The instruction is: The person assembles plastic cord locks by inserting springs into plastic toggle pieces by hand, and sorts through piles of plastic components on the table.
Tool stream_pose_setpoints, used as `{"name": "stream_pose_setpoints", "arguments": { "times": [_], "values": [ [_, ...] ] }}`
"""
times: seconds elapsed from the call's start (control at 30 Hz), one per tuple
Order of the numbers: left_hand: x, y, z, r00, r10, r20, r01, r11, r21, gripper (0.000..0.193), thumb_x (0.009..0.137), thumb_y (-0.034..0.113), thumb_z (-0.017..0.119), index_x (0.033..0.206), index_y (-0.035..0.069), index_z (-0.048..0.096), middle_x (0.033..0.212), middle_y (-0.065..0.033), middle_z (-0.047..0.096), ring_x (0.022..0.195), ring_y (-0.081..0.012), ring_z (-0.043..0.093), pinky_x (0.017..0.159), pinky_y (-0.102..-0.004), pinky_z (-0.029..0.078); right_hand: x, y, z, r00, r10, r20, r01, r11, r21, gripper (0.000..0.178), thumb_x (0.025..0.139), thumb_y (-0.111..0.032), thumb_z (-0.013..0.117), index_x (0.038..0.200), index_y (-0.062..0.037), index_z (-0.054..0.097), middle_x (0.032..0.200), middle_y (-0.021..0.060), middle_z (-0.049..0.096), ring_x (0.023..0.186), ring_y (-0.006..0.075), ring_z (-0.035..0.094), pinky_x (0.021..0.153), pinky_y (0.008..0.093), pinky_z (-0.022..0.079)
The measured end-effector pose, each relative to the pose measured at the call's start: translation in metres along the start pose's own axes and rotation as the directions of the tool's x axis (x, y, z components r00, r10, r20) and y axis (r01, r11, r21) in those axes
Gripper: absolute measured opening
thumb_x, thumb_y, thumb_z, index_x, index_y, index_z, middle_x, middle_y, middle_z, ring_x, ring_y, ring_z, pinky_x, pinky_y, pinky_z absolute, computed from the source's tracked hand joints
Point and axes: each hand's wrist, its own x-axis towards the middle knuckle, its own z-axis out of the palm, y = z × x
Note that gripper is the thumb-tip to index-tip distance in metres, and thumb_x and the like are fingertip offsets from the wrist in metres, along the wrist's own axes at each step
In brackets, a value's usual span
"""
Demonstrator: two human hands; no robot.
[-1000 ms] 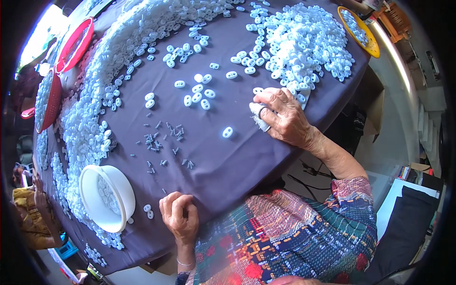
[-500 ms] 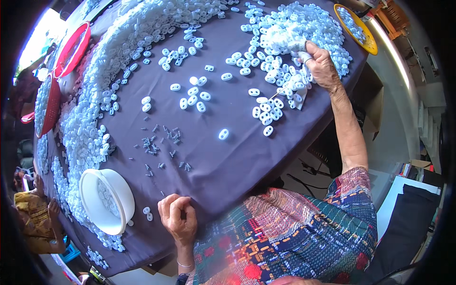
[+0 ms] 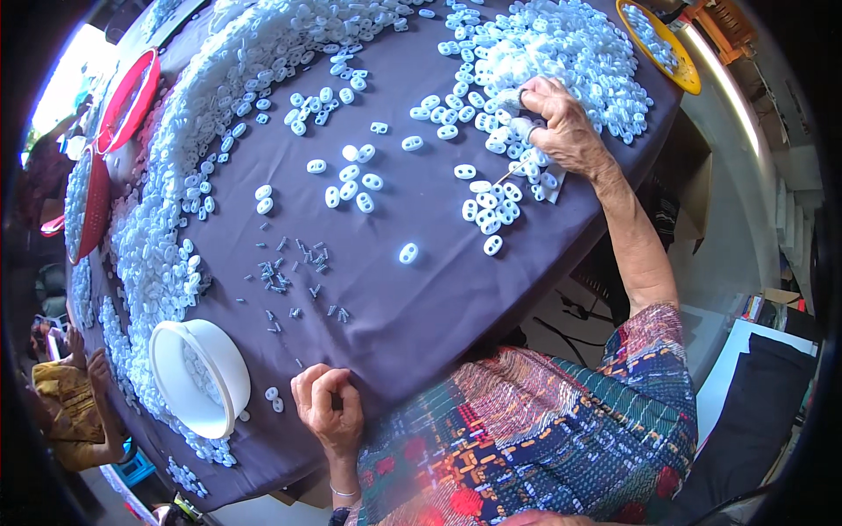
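Note:
My right hand (image 3: 566, 127) reaches over the near edge of a large heap of white oval two-hole plastic pieces (image 3: 561, 53). Its fingers are bent, with finger and thumb apart, and whitish coverings on the tips blend into the pieces they touch. Below it lie a small white card (image 3: 551, 184), partly under loose pieces, and a thin pale stick (image 3: 516, 168). My left hand (image 3: 329, 408) rests at the table's near edge, thumb and fingers curled into a ring; anything inside is too small to make out. Small dark pins (image 3: 276, 279) are scattered beyond it.
A white tub (image 3: 230, 359) of pieces stands tilted left of my left hand. A long bank of white pieces (image 3: 158, 254) runs along the left and far side. Red baskets (image 3: 88, 210) stand at far left, a yellow tray (image 3: 688, 79) at far right. Another person (image 3: 74, 403) sits at left.
My right hand has moved left and slightly down along the heap's near edge, its finger and thumb now further apart. My left hand stays nearly where it was. The whole view has shifted slightly.

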Motion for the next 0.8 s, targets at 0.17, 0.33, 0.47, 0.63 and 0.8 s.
{"name": "stream_pose_setpoints", "arguments": {
  "times": [0.17,0.33,0.47,0.63,0.8],
  "values": [
    [-0.002,-0.001,0.0,1.0,-0.024,-0.002,0.024,1.0,-0.007,0.018,0.063,-0.007,0.059,0.078,0.003,0.061,0.079,-0.0091,0.055,0.073,-0.0246,0.052,0.067,-0.0349,0.043,0.003,0.004,0.002,0.995,0.077,0.061,-0.078,0.997,0.022,0.023,0.066,-0.001,0.061,0.089,0.0016,0.059,0.093,0.0121,0.057,0.095,0.0285,0.053,0.088,0.0353,0.043],
    [-0.001,-0.002,0.0,1.0,-0.009,-0.006,0.009,1.0,-0.003,0.02,0.062,-0.009,0.06,0.078,0.003,0.061,0.079,-0.0086,0.055,0.073,-0.0242,0.052,0.067,-0.0347,0.043,0.001,0.001,0.001,0.992,0.118,0.039,-0.119,0.992,0.03,0.023,0.065,-0.002,0.061,0.087,0.0015,0.058,0.092,0.012,0.057,0.095,0.0292,0.052,0.087,0.0361,0.043],
    [-0.001,-0.002,-0.001,1.0,-0.008,-0.003,0.008,1.0,-0.002,0.02,0.063,-0.009,0.059,0.078,0.003,0.061,0.078,-0.0082,0.055,0.073,-0.0242,0.052,0.067,-0.0345,0.043,0.005,0.0,-0.002,0.992,0.093,0.085,-0.091,0.995,-0.035,0.026,0.065,-0.006,0.056,0.09,0.0004,0.057,0.09,0.0146,0.056,0.092,0.0314,0.052,0.085,0.0401,0.044],
    [-0.002,0.0,-0.002,0.998,-0.045,0.032,0.045,0.999,-0.004,0.021,0.064,-0.011,0.057,0.08,0.002,0.059,0.081,-0.0098,0.055,0.078,-0.0248,0.054,0.073,-0.0342,0.044,0.014,-0.001,-0.003,0.979,0.121,0.162,-0.113,0.992,-0.061,0.024,0.066,-0.007,0.055,0.089,0.0001,0.057,0.087,0.0137,0.055,0.089,0.0311,0.052,0.083,0.0411,0.044],
    [-0.001,0.001,-0.003,0.999,-0.044,0.02,0.044,0.999,-0.032,0.02,0.063,-0.009,0.059,0.079,0.003,0.06,0.079,-0.0085,0.055,0.076,-0.024,0.053,0.069,-0.0339,0.043,0.015,0.003,-0.003,0.969,0.111,0.22,-0.088,0.99,-0.111,0.019,0.069,-0.008,0.056,0.083,0.0023,0.049,0.081,0.0136,0.049,0.084,0.0309,0.048,0.079,0.0407,0.041]
  ]
}}
